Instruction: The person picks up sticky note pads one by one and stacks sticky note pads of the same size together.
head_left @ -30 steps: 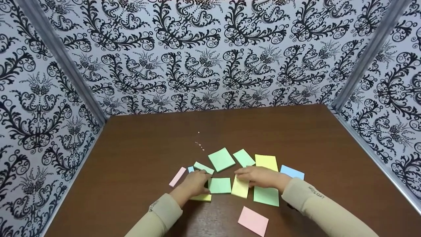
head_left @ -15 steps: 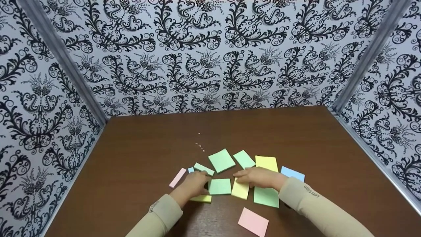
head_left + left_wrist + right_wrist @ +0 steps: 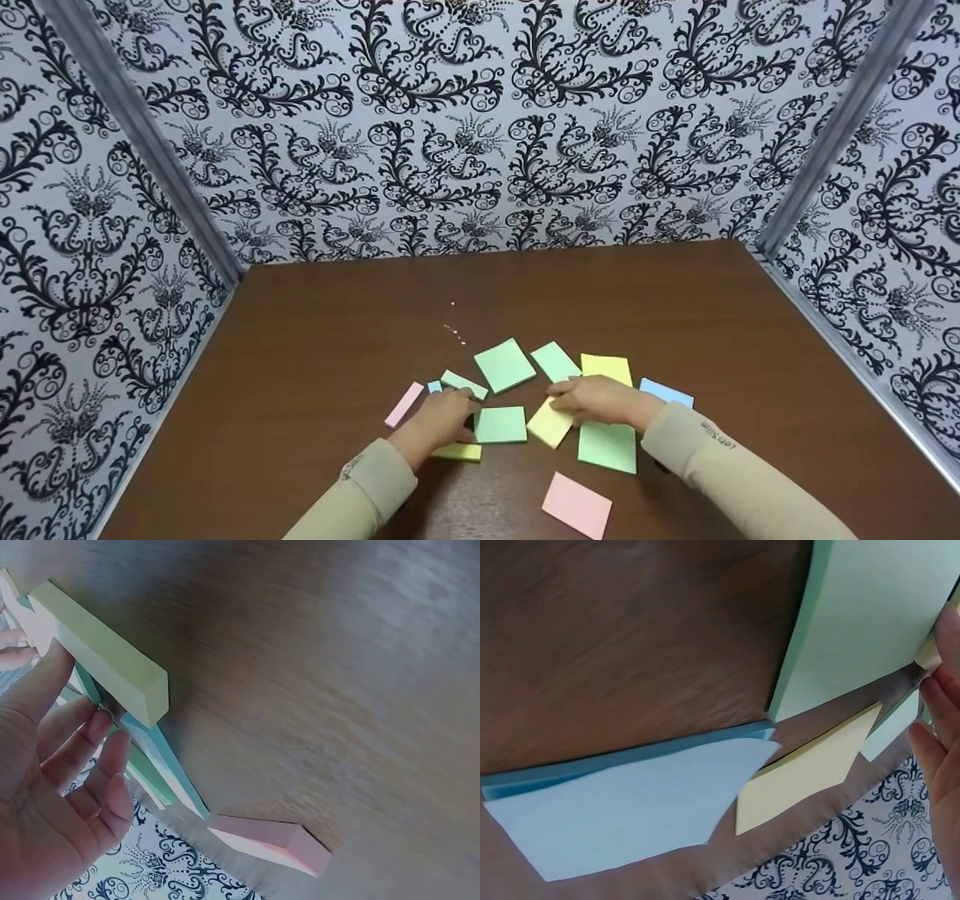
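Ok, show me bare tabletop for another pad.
Bare wood: left of the pink strip, right of the blue pad, and behind the square green pad toward the patterned wall, bar white specks. Crowded: between left hand and right hand, around the yellow pad.

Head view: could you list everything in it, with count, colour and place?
Table: one, brown, beneath the pads
Pink pads: two, pink, leftmost and nearest
Blue pads: two, blue, left and rightmost
Green pads: five, green, three along the far side, one central, one right
Yellow pads: three, yellow, near left, centre, far right
White specks: several, white, on the table
Wall panels: three, white with black scrollwork, back and sides
Metal framing: several strips, grey, at wall corners
Sleeves: two, cream, on the forearms
Left hand: one, bare, among left pads
Right hand: one, bare, at the centre yellow pad
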### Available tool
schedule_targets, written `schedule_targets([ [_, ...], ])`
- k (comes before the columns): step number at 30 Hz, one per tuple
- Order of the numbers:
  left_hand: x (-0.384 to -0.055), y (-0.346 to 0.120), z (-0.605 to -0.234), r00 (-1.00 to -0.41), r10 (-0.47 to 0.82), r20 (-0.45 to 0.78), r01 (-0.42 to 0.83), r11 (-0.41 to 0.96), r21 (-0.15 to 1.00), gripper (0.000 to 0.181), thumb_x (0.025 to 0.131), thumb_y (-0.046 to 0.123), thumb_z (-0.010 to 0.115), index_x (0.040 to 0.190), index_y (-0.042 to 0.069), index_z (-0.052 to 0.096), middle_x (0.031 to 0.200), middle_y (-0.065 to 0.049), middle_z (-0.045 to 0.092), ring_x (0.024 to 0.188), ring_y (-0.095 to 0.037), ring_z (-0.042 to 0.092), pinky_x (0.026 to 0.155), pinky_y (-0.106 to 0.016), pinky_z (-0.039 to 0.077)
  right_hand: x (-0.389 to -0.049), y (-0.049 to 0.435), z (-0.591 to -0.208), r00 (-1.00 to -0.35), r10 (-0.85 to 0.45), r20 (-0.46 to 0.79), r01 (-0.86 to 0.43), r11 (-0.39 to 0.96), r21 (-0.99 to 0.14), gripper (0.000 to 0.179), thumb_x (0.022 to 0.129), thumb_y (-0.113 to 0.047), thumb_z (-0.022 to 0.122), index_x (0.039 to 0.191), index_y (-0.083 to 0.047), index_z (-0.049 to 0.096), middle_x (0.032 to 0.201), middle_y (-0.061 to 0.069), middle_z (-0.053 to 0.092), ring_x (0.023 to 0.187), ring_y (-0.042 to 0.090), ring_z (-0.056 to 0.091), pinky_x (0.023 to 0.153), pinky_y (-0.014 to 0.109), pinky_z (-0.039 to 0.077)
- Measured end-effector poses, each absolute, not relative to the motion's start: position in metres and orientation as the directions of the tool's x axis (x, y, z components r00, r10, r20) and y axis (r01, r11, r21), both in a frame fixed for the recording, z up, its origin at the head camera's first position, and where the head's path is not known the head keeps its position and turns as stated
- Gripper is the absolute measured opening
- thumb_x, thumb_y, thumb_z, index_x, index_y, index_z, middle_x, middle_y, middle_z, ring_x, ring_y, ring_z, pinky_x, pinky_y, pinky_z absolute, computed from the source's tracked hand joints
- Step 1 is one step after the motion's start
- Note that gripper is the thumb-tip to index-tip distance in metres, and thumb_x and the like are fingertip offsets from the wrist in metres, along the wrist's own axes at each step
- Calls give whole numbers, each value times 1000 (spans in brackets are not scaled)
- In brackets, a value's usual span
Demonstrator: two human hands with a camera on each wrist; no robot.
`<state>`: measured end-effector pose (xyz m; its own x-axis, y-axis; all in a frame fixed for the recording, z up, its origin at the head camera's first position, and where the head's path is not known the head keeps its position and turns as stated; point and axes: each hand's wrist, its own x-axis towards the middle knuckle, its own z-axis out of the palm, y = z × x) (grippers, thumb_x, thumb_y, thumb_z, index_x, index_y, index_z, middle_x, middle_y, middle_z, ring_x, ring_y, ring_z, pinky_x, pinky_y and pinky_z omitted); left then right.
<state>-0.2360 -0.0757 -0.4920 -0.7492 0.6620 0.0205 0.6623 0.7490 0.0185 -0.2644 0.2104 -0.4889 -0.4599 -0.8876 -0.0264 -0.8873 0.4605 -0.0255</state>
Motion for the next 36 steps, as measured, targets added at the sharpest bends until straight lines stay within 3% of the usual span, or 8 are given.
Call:
schedule_targets([
  [6, -235, -75, -490, -762, 647, -21, 647, 763, 14, 26, 72, 33, 75, 89, 15, 67, 86, -1, 55, 75, -21, 58, 60, -30, 47, -266, 212, -492, -485, -874, 18, -873, 484, -55, 15, 76, -15, 72, 82, -11, 58, 110, 9, 59, 98, 22, 59, 91, 46, 43],
  [13, -235, -75, -490, -752, 659, 0, 659, 751, 32, 30, 72, 31, 75, 95, 13, 68, 88, -2, 56, 76, -21, 59, 63, -30, 48, -261, 209, -494, -575, -818, 27, -818, 574, -18, 17, 75, -21, 73, 86, -11, 64, 108, 9, 61, 111, 33, 52, 94, 54, 37],
  [21, -235, -75, -492, -754, 657, 3, 656, 754, 24, 31, 73, 32, 75, 96, 13, 69, 90, -2, 57, 77, -21, 59, 64, -31, 48, -256, 208, -496, -588, -804, 92, -806, 591, 12, 21, 73, -28, 73, 77, -10, 64, 96, 4, 61, 93, 22, 55, 88, 38, 41],
  [31, -237, -76, -493, -752, 659, 10, 659, 751, 28, 24, 72, 31, 76, 83, 13, 65, 87, -3, 56, 74, -21, 59, 61, -30, 47, -251, 206, -498, -648, -754, 110, -753, 656, 56, 30, 74, -40, 71, 79, -12, 63, 94, 3, 60, 83, 20, 52, 75, 35, 42],
  [36, -235, -76, -492, -762, 647, -17, 647, 762, 25, 28, 73, 33, 74, 91, 13, 66, 93, -3, 57, 77, -20, 60, 61, -29, 49, -249, 207, -497, -656, -748, 98, -751, 660, 11, 33, 74, -41, 71, 88, -12, 65, 91, 1, 57, 78, 17, 47, 67, 32, 39],
])
